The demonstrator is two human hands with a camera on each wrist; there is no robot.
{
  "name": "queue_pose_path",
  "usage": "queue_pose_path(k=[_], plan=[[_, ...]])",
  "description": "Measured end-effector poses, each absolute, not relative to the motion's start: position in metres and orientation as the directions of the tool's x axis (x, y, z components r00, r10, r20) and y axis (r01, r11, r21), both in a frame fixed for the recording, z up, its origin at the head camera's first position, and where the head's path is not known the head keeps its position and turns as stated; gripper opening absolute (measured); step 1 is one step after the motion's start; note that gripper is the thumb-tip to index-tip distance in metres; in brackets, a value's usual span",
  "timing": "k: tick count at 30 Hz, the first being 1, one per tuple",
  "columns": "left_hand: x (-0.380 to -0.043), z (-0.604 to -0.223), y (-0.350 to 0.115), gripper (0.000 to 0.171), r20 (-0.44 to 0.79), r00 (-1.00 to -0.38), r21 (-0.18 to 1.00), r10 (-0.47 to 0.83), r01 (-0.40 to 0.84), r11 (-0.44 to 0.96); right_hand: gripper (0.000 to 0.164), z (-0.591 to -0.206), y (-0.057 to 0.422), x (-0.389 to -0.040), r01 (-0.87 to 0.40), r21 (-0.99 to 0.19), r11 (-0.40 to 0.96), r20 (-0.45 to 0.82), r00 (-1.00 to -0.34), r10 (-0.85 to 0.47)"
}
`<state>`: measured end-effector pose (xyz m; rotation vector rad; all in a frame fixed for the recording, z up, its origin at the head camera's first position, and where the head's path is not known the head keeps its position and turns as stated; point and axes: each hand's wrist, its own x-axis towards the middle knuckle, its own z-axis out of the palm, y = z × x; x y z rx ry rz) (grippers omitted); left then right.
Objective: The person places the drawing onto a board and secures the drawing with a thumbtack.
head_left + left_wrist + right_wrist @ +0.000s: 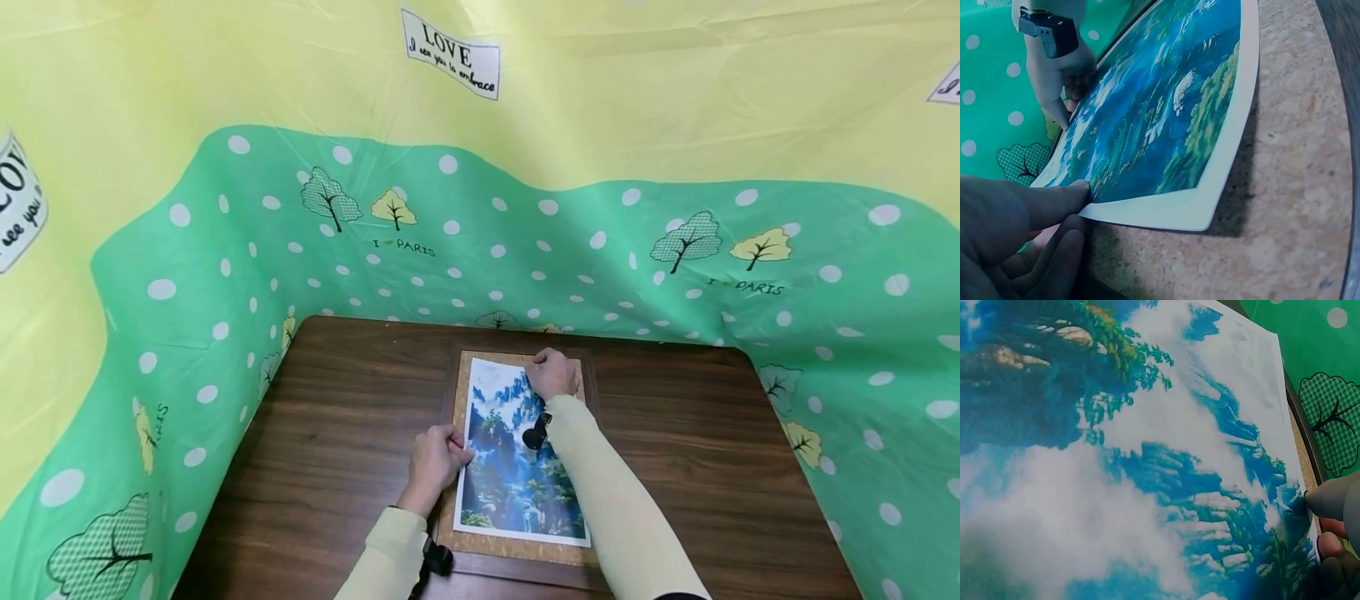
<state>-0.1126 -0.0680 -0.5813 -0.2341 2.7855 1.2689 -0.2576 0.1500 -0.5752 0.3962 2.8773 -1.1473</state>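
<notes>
A printed landscape picture (498, 475) with a white border, showing blue mountains and waterfalls, lies over a cork board (517, 547). My left hand (437, 461) pinches its left edge between thumb and fingers, also seen in the left wrist view, where the near corner of the picture (1147, 112) stands off the cork and casts a shadow. At the far edge, toward the right corner, my right hand (552, 374) pinches the sheet. In the right wrist view, the right thumb (1335, 500) lies on top of the paper, with curled fingers beside the edge.
The cork board has a dark wooden frame (525, 568) and rests on a brown wood-grain table (337, 417). A green and yellow printed cloth (480, 217) hangs behind and along both sides of the table. Small black cameras are strapped to both wrists.
</notes>
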Motion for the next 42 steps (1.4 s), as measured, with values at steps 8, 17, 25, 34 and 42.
queue_pose_path(k=[8,17,25,34,42], plan=[[-0.115,-0.582,-0.068,0.024,-0.099,-0.993,0.741,-0.068,-0.119,0.661,0.020,-0.571,0.158,-0.259,0.235,-0.678,0.697,-0.153,-0.972,0.178],[-0.120,-0.582,-0.071,0.026,-0.013,-0.999,0.696,-0.037,-0.036,0.717,0.030,-0.574,0.180,-0.253,0.122,-0.804,0.582,-0.093,-0.993,0.079],[-0.118,-0.581,-0.070,0.027,-0.038,-0.997,0.695,-0.061,-0.071,0.716,0.035,-0.570,0.193,-0.235,0.065,-0.817,0.573,-0.039,-0.998,0.057],[-0.117,-0.578,-0.080,0.022,-0.010,-0.996,0.724,-0.093,-0.071,0.686,0.040,-0.564,0.211,-0.199,-0.007,-0.836,0.549,0.002,-1.000,-0.009],[-0.115,-0.583,-0.093,0.019,0.032,-0.997,0.768,0.064,0.065,0.637,0.042,-0.553,0.234,-0.167,-0.053,-0.786,0.616,0.059,-0.998,-0.010]])
